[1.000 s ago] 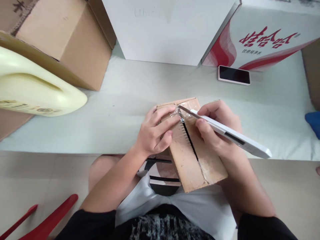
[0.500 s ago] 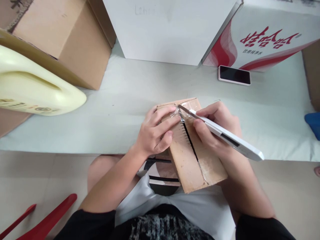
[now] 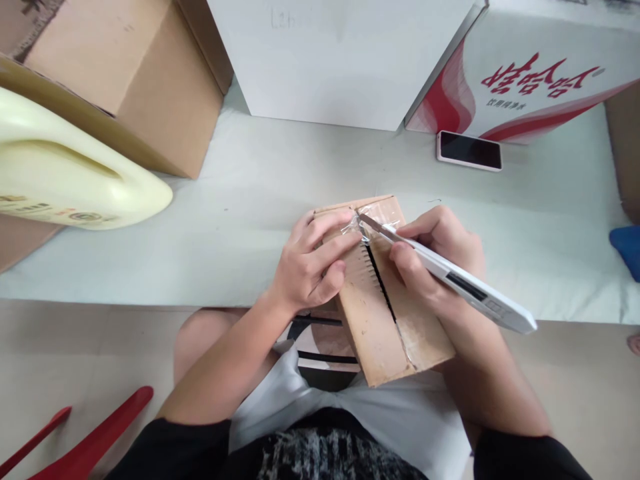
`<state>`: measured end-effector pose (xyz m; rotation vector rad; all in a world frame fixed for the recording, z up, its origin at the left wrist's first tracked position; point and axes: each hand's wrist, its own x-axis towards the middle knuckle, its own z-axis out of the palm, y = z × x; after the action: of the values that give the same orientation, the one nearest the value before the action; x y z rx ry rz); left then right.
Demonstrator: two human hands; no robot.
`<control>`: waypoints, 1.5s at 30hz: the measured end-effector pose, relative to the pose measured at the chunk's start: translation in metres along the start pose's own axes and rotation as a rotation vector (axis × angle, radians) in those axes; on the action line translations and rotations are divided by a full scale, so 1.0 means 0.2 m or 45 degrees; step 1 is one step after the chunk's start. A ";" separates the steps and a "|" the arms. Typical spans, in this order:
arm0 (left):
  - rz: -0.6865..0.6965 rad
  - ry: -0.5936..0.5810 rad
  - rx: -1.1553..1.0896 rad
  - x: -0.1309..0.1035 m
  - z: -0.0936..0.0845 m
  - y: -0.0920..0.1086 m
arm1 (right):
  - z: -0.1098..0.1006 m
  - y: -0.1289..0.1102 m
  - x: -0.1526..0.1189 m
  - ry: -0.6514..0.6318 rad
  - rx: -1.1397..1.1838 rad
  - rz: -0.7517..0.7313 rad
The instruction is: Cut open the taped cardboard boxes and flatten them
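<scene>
A small brown cardboard box (image 3: 373,320) is tilted against the table's front edge above my lap, with a dark slit along its top seam. Wrinkled clear tape (image 3: 383,215) covers the far end of that seam. My left hand (image 3: 317,260) grips the box's left side, its fingertips pressing on the top beside the tape. In my right hand (image 3: 437,257) is a white utility knife (image 3: 463,283), gripped near the front. Its blade tip touches the tape at the far end of the slit, close to my left fingertips. Part of the knife's grip is hidden by my fingers.
A phone (image 3: 469,151) lies on the pale cloth before a red-and-white carton (image 3: 530,73). Behind are a white box (image 3: 330,67) and, at left, a large cardboard box (image 3: 165,100) beside a pale yellow jug (image 3: 85,167). Something blue (image 3: 627,250) sits at the right edge.
The knife's rear end has swung slightly right and down, and the knife has rolled a little, showing more of its face. My left hand and the box have stayed in place.
</scene>
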<state>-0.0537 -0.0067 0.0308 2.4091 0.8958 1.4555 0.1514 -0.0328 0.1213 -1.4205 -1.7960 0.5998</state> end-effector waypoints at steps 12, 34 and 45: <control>-0.014 0.002 -0.017 0.00 0.00 0.00 | -0.02 -0.01 -0.03 -0.028 0.050 0.004; -0.004 0.039 -0.029 -0.01 0.02 0.00 | 0.00 -0.01 0.00 -0.043 -0.079 -0.053; -0.007 0.033 -0.029 -0.01 0.02 0.00 | -0.02 -0.03 0.00 -0.111 -0.002 -0.102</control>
<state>-0.0513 -0.0068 0.0279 2.3753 0.8860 1.4897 0.1512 -0.0345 0.1288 -1.3348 -1.9126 0.6269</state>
